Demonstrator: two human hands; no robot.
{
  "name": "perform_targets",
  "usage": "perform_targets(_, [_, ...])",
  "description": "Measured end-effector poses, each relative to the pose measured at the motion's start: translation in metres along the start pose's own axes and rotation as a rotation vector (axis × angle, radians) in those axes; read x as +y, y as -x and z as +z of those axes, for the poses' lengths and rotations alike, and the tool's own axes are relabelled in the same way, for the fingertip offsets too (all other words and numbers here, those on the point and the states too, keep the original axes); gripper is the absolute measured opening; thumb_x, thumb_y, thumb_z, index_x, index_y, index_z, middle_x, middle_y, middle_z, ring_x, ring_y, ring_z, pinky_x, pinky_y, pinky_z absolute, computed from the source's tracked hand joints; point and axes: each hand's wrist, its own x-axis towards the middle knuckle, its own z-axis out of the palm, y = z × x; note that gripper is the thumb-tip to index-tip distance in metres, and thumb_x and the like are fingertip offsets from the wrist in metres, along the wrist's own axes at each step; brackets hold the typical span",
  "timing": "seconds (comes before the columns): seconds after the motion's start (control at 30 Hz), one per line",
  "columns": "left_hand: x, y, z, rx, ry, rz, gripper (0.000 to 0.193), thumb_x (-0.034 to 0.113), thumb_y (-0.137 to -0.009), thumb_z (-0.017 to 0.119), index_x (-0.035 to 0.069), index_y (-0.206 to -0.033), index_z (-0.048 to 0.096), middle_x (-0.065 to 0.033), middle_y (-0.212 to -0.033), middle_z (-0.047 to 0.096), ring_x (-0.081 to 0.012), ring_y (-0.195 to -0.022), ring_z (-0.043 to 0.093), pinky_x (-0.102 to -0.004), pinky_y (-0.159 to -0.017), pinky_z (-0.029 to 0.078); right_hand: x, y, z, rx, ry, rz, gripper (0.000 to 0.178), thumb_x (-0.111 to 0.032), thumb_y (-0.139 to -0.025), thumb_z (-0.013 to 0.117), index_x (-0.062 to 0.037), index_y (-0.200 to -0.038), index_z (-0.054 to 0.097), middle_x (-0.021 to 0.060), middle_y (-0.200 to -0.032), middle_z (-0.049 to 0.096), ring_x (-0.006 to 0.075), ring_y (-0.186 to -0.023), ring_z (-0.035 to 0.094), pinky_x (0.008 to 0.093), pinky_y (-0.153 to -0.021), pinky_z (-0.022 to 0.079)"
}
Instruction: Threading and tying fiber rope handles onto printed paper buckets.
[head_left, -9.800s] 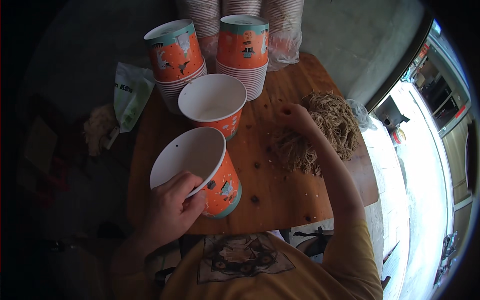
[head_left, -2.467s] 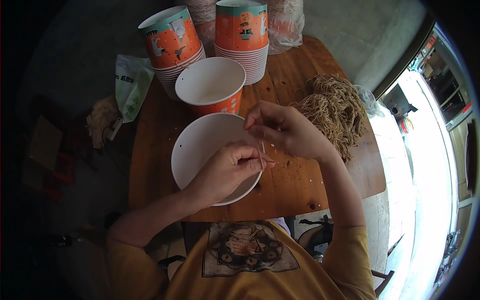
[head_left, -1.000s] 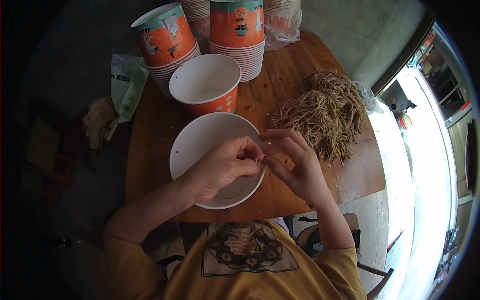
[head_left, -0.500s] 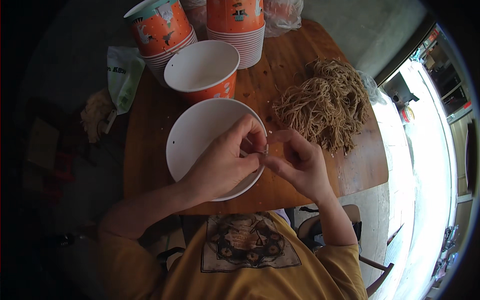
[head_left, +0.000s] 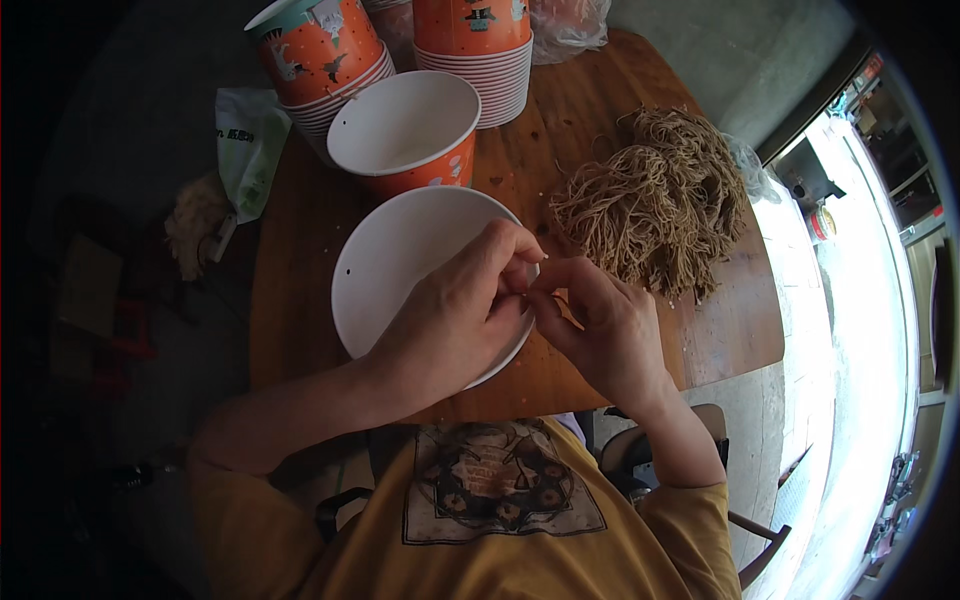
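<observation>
Left hand (head_left: 455, 325) and right hand (head_left: 600, 325) pinched fingertip to fingertip mid-frame over white bowl (head_left: 385, 270) on counter (head_left: 290, 300); pinched item too small to tell. Noodle pile (head_left: 650, 205) upper right.

pinched item hidden between fingertips (head_left: 520, 272), cup stacks (head_left: 478, 40) cropped

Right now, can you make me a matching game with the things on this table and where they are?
Things:
1. white paper bowl
2. pile of brown strings
3. open orange cup
4. green and white bag

Places:
A. hanging over the table's left edge
B. under both hands
C. just behind the bowl
D. right side of the table

Pairs: 1-B, 2-D, 3-C, 4-A
</observation>
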Motion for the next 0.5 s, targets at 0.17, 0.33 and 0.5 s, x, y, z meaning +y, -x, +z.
perform_targets(0.17, [-0.0082, 0.0036, -0.002, 0.019, -0.117, 0.044, 0.025, -0.009, -0.082, 0.058, 0.001, -0.104, 0.049, -0.0079, -0.099, 0.05, -0.0167, -0.087, 0.062, -0.0277, -0.078, 0.052, 0.0045, 0.0027, 0.0049, 0.034, -0.027, 0.018, 0.012, -0.012, -0.081, 0.067, -0.0079, -0.089, 0.058, 0.006, -0.075, 0.064, 0.0218, -0.061, 0.065, 0.0325, -0.051, 0.05])
perform_targets(0.33, [-0.0054, 0.002, -0.0045, 0.006, -0.17, 0.001, 0.017, -0.008, -0.082, 0.058, 0.0, -0.096, 0.052, -0.0067, -0.098, 0.048, -0.0164, -0.087, 0.061, -0.0273, -0.077, 0.052, 0.0032, 0.0025, 0.0048, 0.049, -0.019, 0.006, 0.013, -0.013, -0.082, 0.067, -0.0078, -0.089, 0.059, 0.0056, -0.075, 0.064, 0.0213, -0.059, 0.065, 0.0323, -0.05, 0.049])
perform_targets(0.5, [-0.0064, 0.0028, -0.0041, 0.024, -0.198, 0.031, 0.015, -0.007, -0.08, 0.06, 0.0, -0.089, 0.051, -0.0065, -0.096, 0.046, -0.0165, -0.082, 0.059, -0.0269, -0.071, 0.052, 0.0012, 0.0042, 0.0049, 0.045, 0.005, 0.018, 0.013, -0.015, -0.082, 0.068, -0.0088, -0.089, 0.059, 0.0046, -0.074, 0.064, 0.0222, -0.058, 0.064, 0.0329, -0.049, 0.049])
